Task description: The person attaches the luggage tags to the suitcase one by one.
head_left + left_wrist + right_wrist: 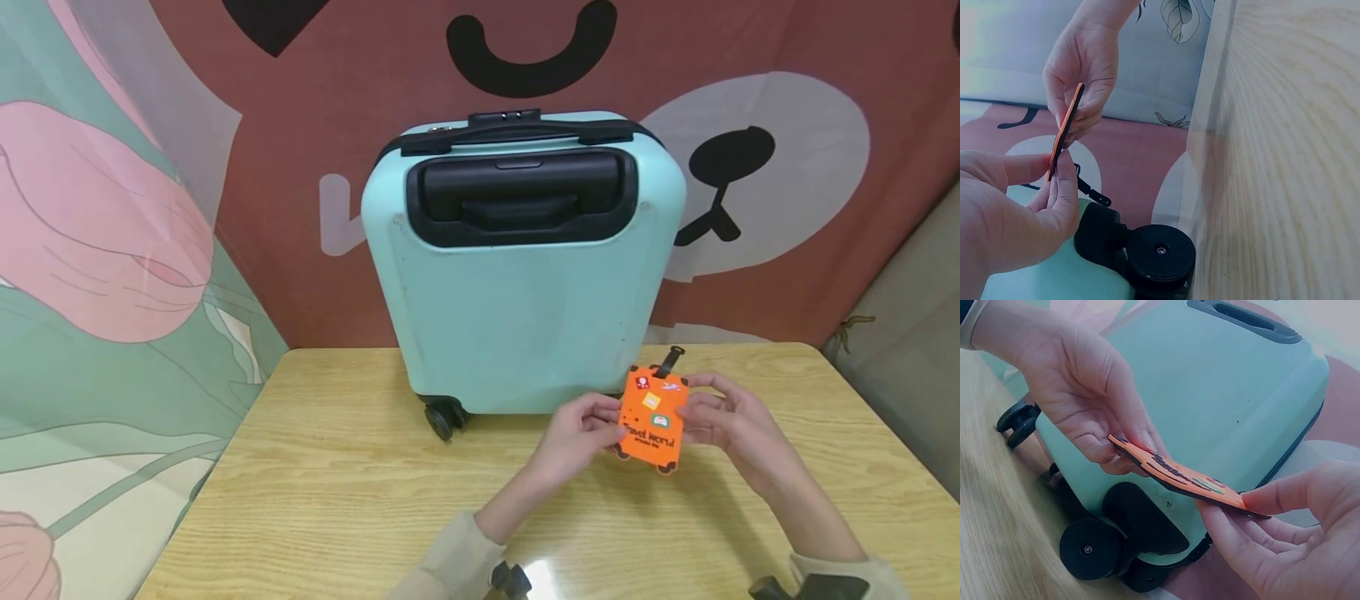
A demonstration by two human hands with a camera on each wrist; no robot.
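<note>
**Both hands pinching orange luggage tag**

Left hand [581, 433] pinching left edge of orange luggage tag [652, 421], right hand [723, 421] pinching right edge. Held just above wooden surface [337, 483], black strap [667, 360] pointing away. Just beyond hands, upright mint suitcase [517, 325], black wheel [442, 417] left of left hand.

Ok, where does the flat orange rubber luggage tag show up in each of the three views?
Head: orange rubber luggage tag sits right of centre, low, face-on, between both hands.
Left wrist: upper left, edge-on, a thin orange strip.
Right wrist: centre, slanting down to the right.
Shared landmark: the mint-green hard-shell suitcase, whose black wheel shows in each view, stands behind the tag.
</note>
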